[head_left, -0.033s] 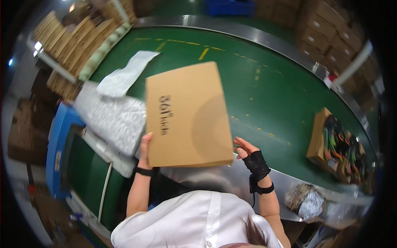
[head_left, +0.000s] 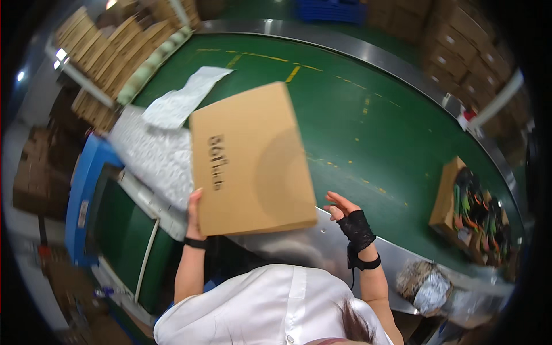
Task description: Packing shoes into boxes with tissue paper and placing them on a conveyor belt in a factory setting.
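Note:
A flat brown cardboard box (head_left: 253, 167) with dark printing is held up, tilted, in front of me. Its near left edge is in the grip of my left hand (head_left: 195, 213), whose fingers go partly out of sight behind the cardboard. My right hand (head_left: 345, 215), in a black fingerless lace glove, is just off the box's near right corner, its fingers apart and nothing in them. Behind the box on the left lie a crinkled silvery-white sheet of wrap (head_left: 152, 152) and a thinner white sheet (head_left: 187, 100).
A green conveyor belt (head_left: 345, 109) with metal edging curves around the front. On its right sits an open carton (head_left: 445, 195) of dark, colourful items. Left stands a blue machine frame (head_left: 83, 201). Crumpled foil and paper (head_left: 428, 287) lie at the near right edge. Stacked cartons (head_left: 460, 63) stand beyond.
The box has shifted a little left with my left hand, widening the gap to my right hand. The surroundings have moved slightly rightward in the picture.

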`<state>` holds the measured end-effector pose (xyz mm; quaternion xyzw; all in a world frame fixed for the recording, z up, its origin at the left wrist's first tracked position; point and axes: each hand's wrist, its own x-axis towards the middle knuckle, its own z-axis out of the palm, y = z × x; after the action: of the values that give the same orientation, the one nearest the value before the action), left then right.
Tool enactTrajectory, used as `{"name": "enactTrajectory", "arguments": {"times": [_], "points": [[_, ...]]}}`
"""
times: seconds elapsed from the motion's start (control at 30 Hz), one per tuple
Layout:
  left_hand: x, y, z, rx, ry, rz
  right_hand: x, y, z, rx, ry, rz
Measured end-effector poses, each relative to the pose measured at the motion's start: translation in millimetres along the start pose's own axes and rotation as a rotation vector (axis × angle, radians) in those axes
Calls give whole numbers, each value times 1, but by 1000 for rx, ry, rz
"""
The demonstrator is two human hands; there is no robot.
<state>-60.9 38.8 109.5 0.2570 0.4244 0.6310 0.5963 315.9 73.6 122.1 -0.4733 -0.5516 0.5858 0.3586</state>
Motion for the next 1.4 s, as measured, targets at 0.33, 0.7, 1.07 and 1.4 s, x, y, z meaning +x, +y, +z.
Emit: {"name": "enactTrajectory", "arguments": {"times": [0.33,0.7,1.07,1.4], "points": [[-165,50,-155,-536,1170,223,34,51,39,-31,-25,237],[211,120,-132,1709,557,597,88,20,113,-92,143,339],[343,99,-200,1929,196,427,77,11,132,-116,341,419],[171,42,1,1544,-1380,928,147,-23,150,-224,420,8]]}}
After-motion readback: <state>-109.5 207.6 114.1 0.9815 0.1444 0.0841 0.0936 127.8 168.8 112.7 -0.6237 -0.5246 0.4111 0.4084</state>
